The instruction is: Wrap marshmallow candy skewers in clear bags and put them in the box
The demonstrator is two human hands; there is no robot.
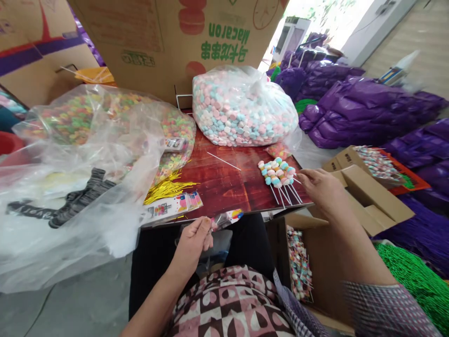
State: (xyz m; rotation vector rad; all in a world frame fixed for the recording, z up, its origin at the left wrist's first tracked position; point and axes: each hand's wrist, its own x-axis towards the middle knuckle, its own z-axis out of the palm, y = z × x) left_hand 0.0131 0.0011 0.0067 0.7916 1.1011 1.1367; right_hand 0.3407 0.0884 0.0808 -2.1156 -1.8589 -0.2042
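Observation:
My left hand [197,238] is closed, pinching a small clear packaging bag [227,218] with a colourful printed end, just over the table's front edge. My right hand [318,188] is at the table's right edge, thumb and fingers together on the white stick of a marshmallow skewer. This skewer lies at the right of a pile of marshmallow skewers [278,172] in pink, white and blue, their sticks pointing toward me. A single loose white stick [223,161] lies mid-table. Flat printed bags [173,206] and gold twist ties [167,187] lie left of my left hand.
A big bag of marshmallows [242,110] and a bag of ring-shaped gummies [105,117] stand on the red table [224,187], before a tall carton [168,42]. Below right, an open box [321,262] holds packed skewers. Purple bundles [361,112] fill the right side.

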